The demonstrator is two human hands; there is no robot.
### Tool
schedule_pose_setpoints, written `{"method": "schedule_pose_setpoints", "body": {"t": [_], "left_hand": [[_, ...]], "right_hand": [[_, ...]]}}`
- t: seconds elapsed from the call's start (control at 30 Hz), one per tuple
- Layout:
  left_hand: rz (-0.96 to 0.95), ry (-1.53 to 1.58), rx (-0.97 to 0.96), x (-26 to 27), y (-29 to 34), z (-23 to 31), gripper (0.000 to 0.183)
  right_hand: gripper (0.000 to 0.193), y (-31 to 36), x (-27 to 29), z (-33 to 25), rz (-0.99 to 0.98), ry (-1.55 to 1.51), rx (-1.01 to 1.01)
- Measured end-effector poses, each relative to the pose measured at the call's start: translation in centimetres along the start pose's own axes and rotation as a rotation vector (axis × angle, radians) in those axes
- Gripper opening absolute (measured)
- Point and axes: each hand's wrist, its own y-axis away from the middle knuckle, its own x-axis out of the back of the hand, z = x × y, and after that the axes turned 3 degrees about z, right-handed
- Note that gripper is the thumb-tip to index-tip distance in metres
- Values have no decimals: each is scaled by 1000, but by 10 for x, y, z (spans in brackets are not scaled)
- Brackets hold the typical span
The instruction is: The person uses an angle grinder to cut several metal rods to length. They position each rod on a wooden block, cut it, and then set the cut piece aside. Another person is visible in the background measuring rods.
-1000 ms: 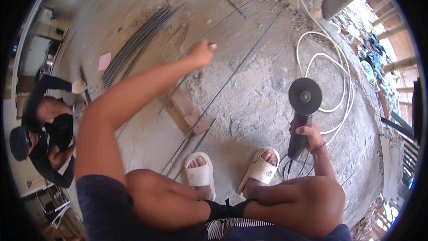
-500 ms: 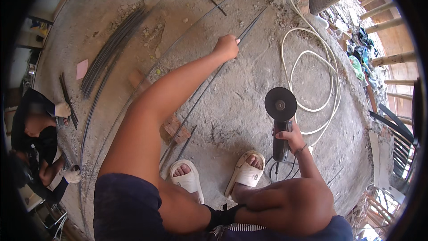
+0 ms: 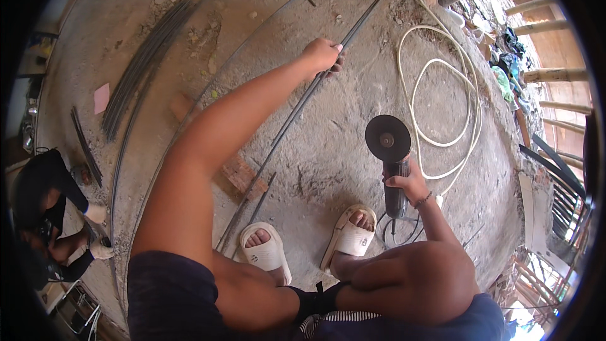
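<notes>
Stretched out ahead of me, my left hand (image 3: 324,57) is closed around a pair of thin dark metal rods (image 3: 302,102), thumb on top. The rods slant from beyond the hand back toward my left foot and pass over a reddish brick (image 3: 238,175). A short dark rod piece (image 3: 264,197) lies beside them. In my right hand (image 3: 411,184) is an angle grinder (image 3: 396,197), gripped by its dark body. Its black cutting disc (image 3: 387,139) points away from me, apart from the rods. I cannot tell whether the disc is turning.
A bundle of long dark rods (image 3: 142,69) lies at the left near a pink sheet (image 3: 101,98). Coiled white cable (image 3: 413,110) covers ground at the right. A co-worker in dark clothes and pale gloves (image 3: 101,249) crouches far left. My sandalled feet (image 3: 267,254) flank the near ground.
The rods in my left hand now lie closer together, and their far tip sits slightly farther out. The grinder has shifted a little left and up. The co-worker's arms have moved lower.
</notes>
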Motion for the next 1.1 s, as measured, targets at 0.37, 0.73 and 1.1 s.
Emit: {"method": "schedule_pose_setpoints", "body": {"t": [0.37,0.73,1.1], "left_hand": [[-85,69,10,9,-3,0,30],[-114,91,35,5,-2,5,30],[-58,181,58,6,-2,8,23]], "right_hand": [[69,-8,0,9,-26,154,-51],[83,-15,-18,-4,20,414,20],[85,-17,-32,-18,-16,546,87]]}}
